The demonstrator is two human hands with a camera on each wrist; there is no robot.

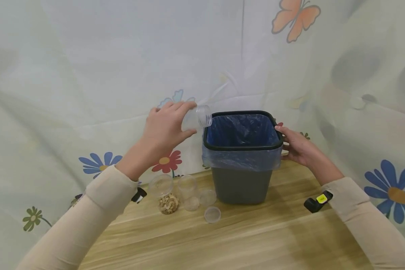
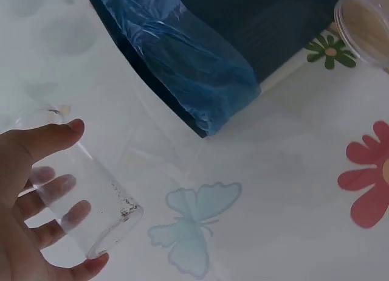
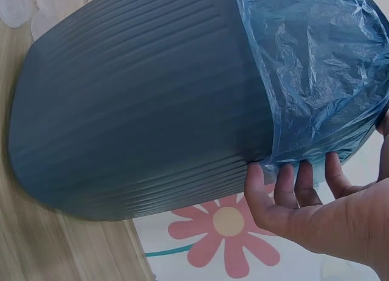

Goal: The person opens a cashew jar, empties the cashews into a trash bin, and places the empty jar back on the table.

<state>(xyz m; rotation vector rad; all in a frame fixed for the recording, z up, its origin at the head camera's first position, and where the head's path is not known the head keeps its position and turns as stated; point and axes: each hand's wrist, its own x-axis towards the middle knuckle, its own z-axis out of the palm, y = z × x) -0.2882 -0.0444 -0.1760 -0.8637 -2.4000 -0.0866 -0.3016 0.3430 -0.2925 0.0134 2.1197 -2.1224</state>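
Observation:
My left hand (image 1: 167,125) grips a clear plastic jar (image 1: 192,117), tipped sideways with its open mouth at the left rim of a grey trash bin (image 1: 241,185). Small brown crumbs cling inside the closed end of that jar (image 2: 124,208) in the left wrist view. A blue bag (image 1: 243,159) lines the bin and folds down over its dark rim. At the bin's right side, my right hand (image 1: 298,146) holds the rim, thumb on top. In the right wrist view, its fingertips (image 3: 254,170) touch the outside of the bin and the bag's overhang.
Left of the bin on the wooden table (image 1: 202,243) stand a clear jar with nut pieces (image 1: 168,204) and another clear jar (image 1: 188,185). Two clear round lids lie nearby, one in front (image 1: 212,215). A flower-printed cloth (image 1: 121,75) hangs behind.

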